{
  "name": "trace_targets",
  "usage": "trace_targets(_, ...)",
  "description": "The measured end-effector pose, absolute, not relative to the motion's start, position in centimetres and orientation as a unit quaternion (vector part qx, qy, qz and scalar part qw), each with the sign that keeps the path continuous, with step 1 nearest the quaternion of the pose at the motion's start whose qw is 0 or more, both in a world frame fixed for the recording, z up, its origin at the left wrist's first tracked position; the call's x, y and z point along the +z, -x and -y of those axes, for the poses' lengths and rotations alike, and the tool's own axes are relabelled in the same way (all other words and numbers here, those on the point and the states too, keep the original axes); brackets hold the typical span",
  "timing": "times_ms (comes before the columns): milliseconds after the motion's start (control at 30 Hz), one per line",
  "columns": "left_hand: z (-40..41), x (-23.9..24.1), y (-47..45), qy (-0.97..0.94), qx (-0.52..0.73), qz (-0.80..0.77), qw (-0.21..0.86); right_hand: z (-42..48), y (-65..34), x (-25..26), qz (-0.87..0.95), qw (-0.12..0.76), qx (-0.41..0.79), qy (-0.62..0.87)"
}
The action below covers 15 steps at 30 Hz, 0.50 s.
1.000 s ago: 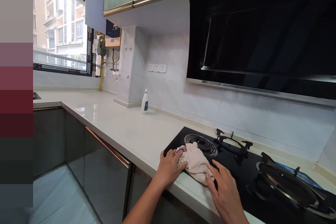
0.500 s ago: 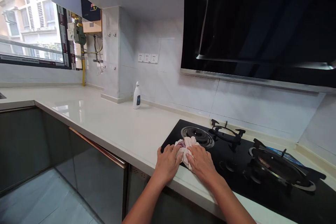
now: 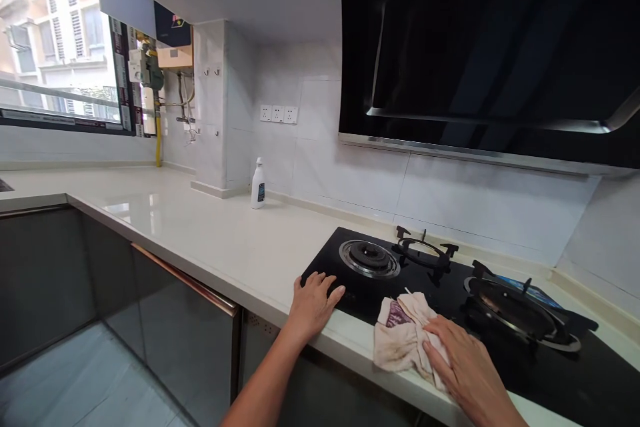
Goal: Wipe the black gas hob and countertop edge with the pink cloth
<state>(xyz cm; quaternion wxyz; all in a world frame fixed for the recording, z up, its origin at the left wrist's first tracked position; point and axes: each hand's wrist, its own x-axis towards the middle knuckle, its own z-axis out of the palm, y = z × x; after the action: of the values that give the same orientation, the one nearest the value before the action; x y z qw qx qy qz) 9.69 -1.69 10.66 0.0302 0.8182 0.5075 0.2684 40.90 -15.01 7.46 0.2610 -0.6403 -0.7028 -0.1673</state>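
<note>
A pale cloth with a purple patch (image 3: 407,333) lies bunched over the front edge of the black gas hob (image 3: 345,327) and the counter rim. My right hand (image 3: 463,360) presses on its right side, fingers curled over the fabric. My left hand (image 3: 315,303) rests at the hob's front left corner with fingers spread and nothing in them. Beyond it is the left burner (image 3: 370,258), its pan support off. That loose black pan support (image 3: 425,250) stands on the hob's back edge. The right burner (image 3: 520,313) is partly hidden under dark ironwork.
A white bottle (image 3: 258,184) stands on the pale counter (image 3: 210,233) near the wall. Above the hob hangs a black range hood (image 3: 480,47). A blue flat item (image 3: 530,290) lies behind the right burner. Wall sockets (image 3: 279,114) sit above the bottle.
My right hand has moved right and towards me, taking the cloth away from the left burner. My left hand has come off the cloth and stays near the hob's corner.
</note>
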Motion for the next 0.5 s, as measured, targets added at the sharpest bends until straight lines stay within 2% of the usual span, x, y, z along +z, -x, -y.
trace_targets(233, 1.5, 10.5, -9.7, -0.822, 0.265, -0.504, 0.021, 16.2, -38.8, 6.6, 0.648, 0.29, -0.201, 0.675)
trace_targets(500, 1.2, 10.2, -9.7, -0.822, 0.268, -0.503, -0.007, 15.2, -32.8, 7.6, 0.646, 0.274, -0.241, 0.671)
